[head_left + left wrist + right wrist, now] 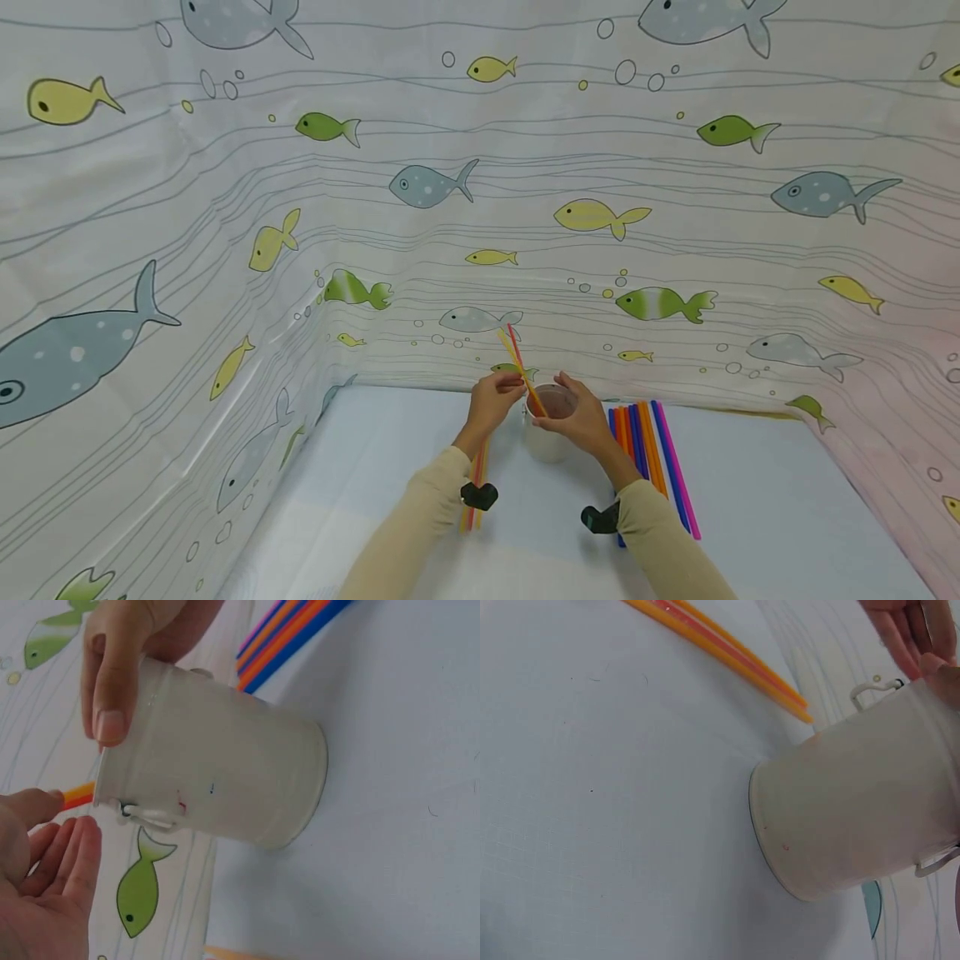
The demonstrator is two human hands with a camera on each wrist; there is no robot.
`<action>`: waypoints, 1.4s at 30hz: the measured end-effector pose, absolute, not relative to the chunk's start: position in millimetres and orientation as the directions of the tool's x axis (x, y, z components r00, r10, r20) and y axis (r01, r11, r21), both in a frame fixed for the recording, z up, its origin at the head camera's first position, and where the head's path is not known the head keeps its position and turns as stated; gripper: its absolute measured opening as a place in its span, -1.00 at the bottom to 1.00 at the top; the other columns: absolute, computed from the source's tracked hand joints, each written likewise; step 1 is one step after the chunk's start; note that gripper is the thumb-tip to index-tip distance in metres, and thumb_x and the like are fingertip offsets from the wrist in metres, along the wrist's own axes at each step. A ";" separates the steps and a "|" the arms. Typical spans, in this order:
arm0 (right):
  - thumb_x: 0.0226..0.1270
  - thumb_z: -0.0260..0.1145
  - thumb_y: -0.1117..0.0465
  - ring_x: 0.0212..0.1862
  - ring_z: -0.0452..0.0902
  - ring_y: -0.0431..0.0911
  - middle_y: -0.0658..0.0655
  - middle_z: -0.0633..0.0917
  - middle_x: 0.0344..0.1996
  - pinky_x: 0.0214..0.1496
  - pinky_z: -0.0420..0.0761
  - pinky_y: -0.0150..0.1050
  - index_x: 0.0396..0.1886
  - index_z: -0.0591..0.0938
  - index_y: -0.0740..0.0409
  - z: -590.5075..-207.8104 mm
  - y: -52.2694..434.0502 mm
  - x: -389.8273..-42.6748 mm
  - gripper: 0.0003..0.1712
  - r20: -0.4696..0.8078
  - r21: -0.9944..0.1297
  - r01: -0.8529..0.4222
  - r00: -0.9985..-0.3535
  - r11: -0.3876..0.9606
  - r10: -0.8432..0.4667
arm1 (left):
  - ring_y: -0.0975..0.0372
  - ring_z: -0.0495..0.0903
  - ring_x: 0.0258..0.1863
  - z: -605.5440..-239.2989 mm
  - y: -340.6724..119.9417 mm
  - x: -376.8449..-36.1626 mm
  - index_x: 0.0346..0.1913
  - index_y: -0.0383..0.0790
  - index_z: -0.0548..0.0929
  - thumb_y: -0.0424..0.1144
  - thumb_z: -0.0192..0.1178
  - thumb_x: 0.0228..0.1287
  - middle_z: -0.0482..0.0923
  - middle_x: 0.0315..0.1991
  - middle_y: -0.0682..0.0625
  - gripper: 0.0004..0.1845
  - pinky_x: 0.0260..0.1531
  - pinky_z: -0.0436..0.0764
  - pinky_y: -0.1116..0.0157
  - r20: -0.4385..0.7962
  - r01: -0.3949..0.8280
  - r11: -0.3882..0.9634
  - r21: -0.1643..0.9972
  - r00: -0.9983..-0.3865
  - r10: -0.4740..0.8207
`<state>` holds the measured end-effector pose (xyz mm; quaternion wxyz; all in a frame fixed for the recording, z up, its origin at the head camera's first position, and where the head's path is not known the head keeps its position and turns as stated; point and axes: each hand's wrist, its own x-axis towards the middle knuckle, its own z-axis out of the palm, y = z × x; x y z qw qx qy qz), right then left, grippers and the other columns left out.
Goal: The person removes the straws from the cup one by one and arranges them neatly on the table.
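Observation:
A white pail (547, 448) with small wire handles at its sides stands on the white table. My right hand (588, 418) grips its rim from the right; in the left wrist view the thumb lies against the outer wall. My left hand (491, 403) is at the left of the rim and pinches a few yellow and red straws (513, 343). The straws slant, with their lower ends inside the pail's mouth and their tops leaning left. In the left wrist view a short piece of orange and red straws (79, 796) shows between the left fingers and the rim.
Several orange and red straws (735, 660) lie on the table left of the pail, partly under my left wrist. Right of it lies a row of blue, orange, purple and pink straws (651, 446). A fish-patterned cloth (540, 283) hangs behind and at both sides.

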<state>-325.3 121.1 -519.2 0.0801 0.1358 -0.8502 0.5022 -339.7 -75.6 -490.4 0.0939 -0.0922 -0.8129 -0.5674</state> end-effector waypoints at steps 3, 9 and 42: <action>-0.16 0.64 -0.15 0.38 0.26 0.14 0.13 0.46 0.32 0.37 0.19 0.29 0.48 0.26 0.14 -519.1 121.1 -323.7 0.22 0.280 -0.835 -0.319 -0.948 0.449 -0.152 | 0.18 0.71 -0.18 -493.1 -72.6 -340.9 0.00 -0.31 0.68 -0.29 0.35 0.24 0.72 -0.16 -0.07 -0.71 -0.17 0.69 0.29 0.237 0.234 0.318 0.919 -0.971 0.031; -0.18 0.64 -0.17 0.39 0.25 0.13 0.11 0.47 0.32 0.39 0.17 0.28 0.49 0.25 0.14 -518.6 119.9 -321.9 0.24 0.274 -0.846 -0.314 -0.949 0.430 -0.153 | 0.18 0.71 -0.16 -498.2 -70.6 -344.3 0.03 -0.32 0.66 -0.31 0.35 0.23 0.72 -0.15 -0.07 -0.69 -0.15 0.69 0.30 0.182 0.179 0.257 0.950 -0.983 0.013; -0.15 0.63 -0.16 0.39 0.25 0.09 0.08 0.46 0.32 0.40 0.18 0.25 0.49 0.25 0.08 -519.8 120.6 -325.5 0.21 0.268 -0.850 -0.306 -0.952 0.429 -0.148 | 0.19 0.71 -0.22 -490.7 -67.0 -343.5 -0.08 -0.37 0.70 -0.34 0.34 0.23 0.70 -0.20 -0.05 -0.77 -0.21 0.70 0.32 0.249 0.236 0.187 0.954 -0.967 -0.050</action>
